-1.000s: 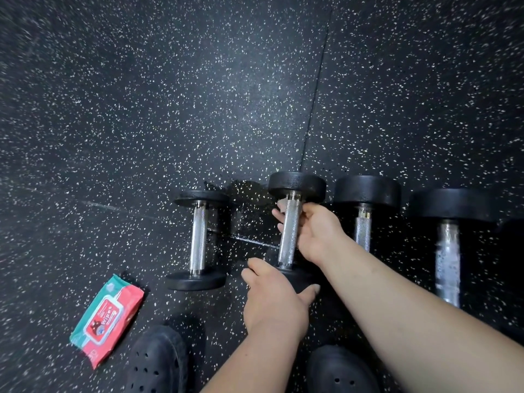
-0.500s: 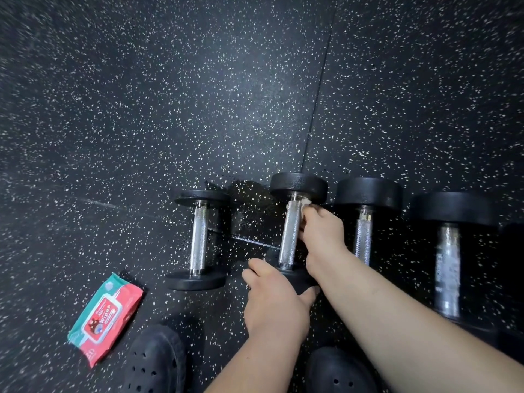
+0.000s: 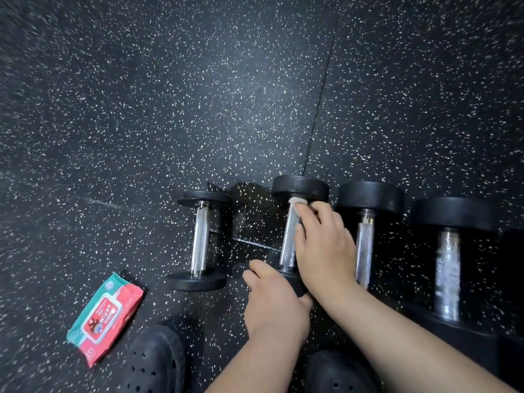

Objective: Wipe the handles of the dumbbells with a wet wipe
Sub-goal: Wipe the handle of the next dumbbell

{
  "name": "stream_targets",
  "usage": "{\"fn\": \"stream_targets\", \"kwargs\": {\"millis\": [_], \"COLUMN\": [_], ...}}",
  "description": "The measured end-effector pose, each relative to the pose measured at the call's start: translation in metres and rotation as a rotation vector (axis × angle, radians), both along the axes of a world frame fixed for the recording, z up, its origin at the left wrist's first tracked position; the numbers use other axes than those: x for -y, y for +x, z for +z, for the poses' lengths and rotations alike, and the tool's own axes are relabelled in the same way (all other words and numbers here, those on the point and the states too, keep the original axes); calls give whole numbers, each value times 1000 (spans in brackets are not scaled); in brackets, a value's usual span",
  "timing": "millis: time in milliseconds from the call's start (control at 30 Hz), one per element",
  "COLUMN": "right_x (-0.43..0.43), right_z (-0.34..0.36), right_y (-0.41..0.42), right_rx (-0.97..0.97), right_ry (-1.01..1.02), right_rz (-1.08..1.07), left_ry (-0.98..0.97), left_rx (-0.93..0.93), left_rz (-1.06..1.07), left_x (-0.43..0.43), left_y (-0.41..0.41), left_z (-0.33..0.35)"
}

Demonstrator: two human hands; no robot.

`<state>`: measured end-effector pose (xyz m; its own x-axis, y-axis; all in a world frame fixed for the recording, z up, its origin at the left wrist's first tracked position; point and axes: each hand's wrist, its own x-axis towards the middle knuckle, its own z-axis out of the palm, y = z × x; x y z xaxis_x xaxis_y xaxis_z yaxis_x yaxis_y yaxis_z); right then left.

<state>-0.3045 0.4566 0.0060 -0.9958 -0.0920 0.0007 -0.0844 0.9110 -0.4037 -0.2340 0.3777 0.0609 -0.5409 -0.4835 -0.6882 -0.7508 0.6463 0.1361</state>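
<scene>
My right hand [image 3: 323, 248] has slid from the middle of the handle [image 3: 287, 245] up to its far end, taking the wet wipe [image 3: 296, 201] along. The white wipe now shows under my fingertips, just below the far head of the second dumbbell [image 3: 300, 187]. My fingers bend over the knurled bar and pinch the wipe against it. My left hand [image 3: 275, 304] wraps round the near head of the same dumbbell, gripping it on the speckled floor [image 3: 198, 109]. A smaller dumbbell [image 3: 200, 236] lies to the left; a third dumbbell [image 3: 365, 245] and a fourth dumbbell [image 3: 448, 273] lie to the right. The pack of wipes [image 3: 105, 317] lies near left, beside my black shoe [image 3: 156, 361].
</scene>
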Motion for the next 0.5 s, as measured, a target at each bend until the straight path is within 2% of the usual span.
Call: {"fn": "stream_targets", "kwargs": {"millis": [100, 233, 333, 500], "right_x": [0, 7, 9, -8], "right_z": [2, -2, -2, 2], "right_y": [-5, -16, -19, -23], "right_rx": [-57, -59, -62, -103], "right_ry": [215, 367, 357, 211], "right_rz": [122, 263, 275, 180], "left_ry": [3, 13, 23, 15], "left_rx": [8, 13, 7, -8], "left_rz": [-5, 3, 3, 9], "left_x": [-1, 1, 2, 3], "left_y": [-1, -1, -1, 0], "left_z": [1, 1, 1, 0]}}
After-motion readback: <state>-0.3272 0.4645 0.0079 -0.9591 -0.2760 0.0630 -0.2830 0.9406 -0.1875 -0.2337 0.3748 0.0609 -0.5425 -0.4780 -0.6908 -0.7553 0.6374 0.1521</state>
